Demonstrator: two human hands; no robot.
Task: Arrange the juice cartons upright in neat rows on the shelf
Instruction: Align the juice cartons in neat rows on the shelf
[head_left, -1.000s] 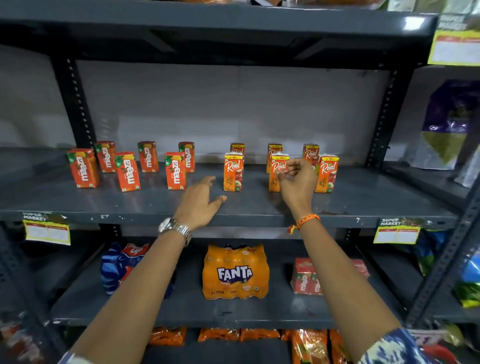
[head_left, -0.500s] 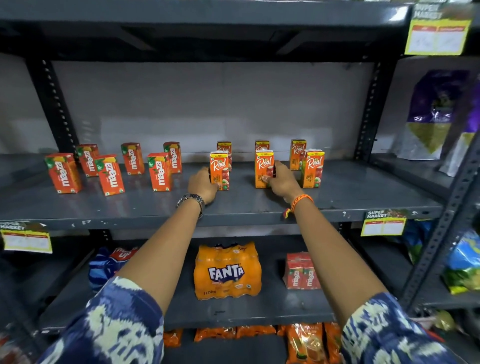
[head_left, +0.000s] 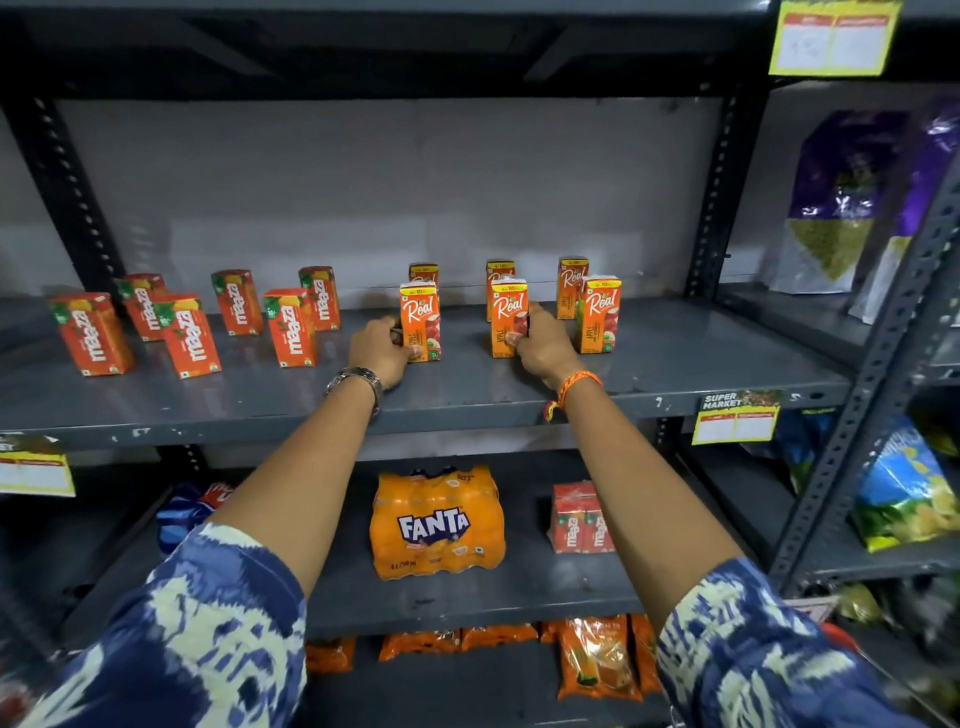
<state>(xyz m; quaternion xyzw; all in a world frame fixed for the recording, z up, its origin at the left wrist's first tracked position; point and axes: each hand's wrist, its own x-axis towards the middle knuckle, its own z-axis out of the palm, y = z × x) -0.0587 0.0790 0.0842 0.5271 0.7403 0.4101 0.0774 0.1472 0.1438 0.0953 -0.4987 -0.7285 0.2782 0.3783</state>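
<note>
Several orange Real apple cartons stand upright in two rows on the grey shelf (head_left: 675, 364). My left hand (head_left: 379, 353) grips the front left Real carton (head_left: 420, 317) at its base. My right hand (head_left: 540, 348) holds the front middle Real carton (head_left: 508, 312) from its right side. A third front Real carton (head_left: 600, 314) stands just right of my right hand, with three more behind. Several red Maaza cartons (head_left: 291, 327) stand upright, loosely spaced, on the shelf's left half.
An upright post (head_left: 717, 208) bounds the shelf on the right. Below sit a Fanta pack (head_left: 436, 522), a Maaza pack (head_left: 579, 519) and a blue pack. Snack bags fill the neighbouring rack at right. Price labels hang on the shelf edges.
Both hands have reached forward from the shelf front and closed on the two front Real cartons; the left hand was open a second ago. My view has moved closer.
</note>
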